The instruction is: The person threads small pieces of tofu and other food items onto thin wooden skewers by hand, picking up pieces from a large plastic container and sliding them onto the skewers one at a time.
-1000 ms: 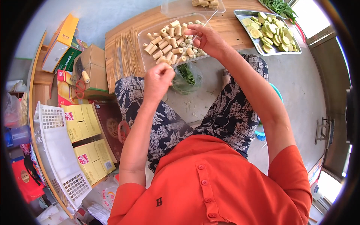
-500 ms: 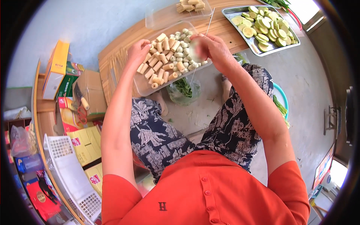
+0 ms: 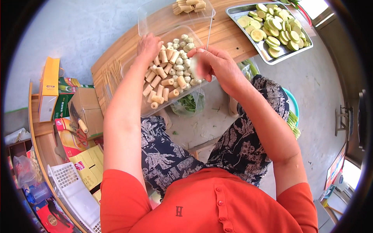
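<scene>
My right hand (image 3: 217, 68) is closed on a long thin skewer (image 3: 210, 31). The skewer slants over the right side of a clear plastic container (image 3: 128, 70), and a blurred pale patch hides the fingertips. Short tan tube-shaped pieces (image 3: 159, 71) fill the container's left part. Speckled whitish-green balls (image 3: 179, 61) lie in its right part. My left hand (image 3: 149, 47) is over the far left rim beside the tan pieces, its fingers bent downward. Its fingertips are hidden, so whether it grips a piece cannot be told.
Behind stands another clear container (image 3: 149, 17) with tan pieces. A metal tray (image 3: 243, 29) of sliced green squash is at the far right of the wooden table (image 3: 229, 39). Loose skewers (image 3: 110, 75) lie at left. Below hangs a bag of greens (image 3: 188, 104). Boxes (image 3: 91, 108) and scissors (image 3: 81, 136) are at left.
My left hand has reached farther away, to the container's far left rim. My right hand has come slightly nearer with the skewer, which now stands steeper. The whole view has shifted a little.
</scene>
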A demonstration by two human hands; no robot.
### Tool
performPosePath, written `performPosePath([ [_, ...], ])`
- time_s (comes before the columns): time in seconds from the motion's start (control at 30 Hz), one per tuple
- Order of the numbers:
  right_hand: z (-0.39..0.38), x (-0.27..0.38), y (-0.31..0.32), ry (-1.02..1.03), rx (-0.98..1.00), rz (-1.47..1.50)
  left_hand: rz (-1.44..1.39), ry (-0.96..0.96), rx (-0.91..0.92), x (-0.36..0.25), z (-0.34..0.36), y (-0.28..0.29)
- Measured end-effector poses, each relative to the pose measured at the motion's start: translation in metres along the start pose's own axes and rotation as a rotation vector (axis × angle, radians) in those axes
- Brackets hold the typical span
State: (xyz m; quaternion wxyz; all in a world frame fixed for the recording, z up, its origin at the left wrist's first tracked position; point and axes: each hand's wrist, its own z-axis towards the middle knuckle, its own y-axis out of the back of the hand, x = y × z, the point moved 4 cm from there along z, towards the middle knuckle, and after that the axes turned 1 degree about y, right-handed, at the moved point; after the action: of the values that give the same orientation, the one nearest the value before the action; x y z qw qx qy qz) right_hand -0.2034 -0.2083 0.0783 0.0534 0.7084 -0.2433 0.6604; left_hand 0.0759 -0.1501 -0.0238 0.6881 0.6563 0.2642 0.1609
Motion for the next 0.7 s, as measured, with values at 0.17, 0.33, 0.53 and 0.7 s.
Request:
performPosePath([
  [0.17,0.000,0.001,-0.009,-0.019,0.019,-0.016,-0.045,-0.071,-0.099,0.002,-0.018,-0.013],
  [0.33,-0.003,-0.007,-0.008,-0.055,-0.009,-0.013,-0.220,0.051,0.087,0.006,-0.007,-0.022],
  [0.53,-0.001,-0.014,-0.010,-0.043,-0.007,-0.039,-0.555,-0.076,0.346,0.030,-0.019,-0.026],
  [0.7,-0.001,-0.026,-0.009,-0.037,-0.006,-0.039,-0.461,-0.029,0.490,-0.003,-0.069,0.008],
])
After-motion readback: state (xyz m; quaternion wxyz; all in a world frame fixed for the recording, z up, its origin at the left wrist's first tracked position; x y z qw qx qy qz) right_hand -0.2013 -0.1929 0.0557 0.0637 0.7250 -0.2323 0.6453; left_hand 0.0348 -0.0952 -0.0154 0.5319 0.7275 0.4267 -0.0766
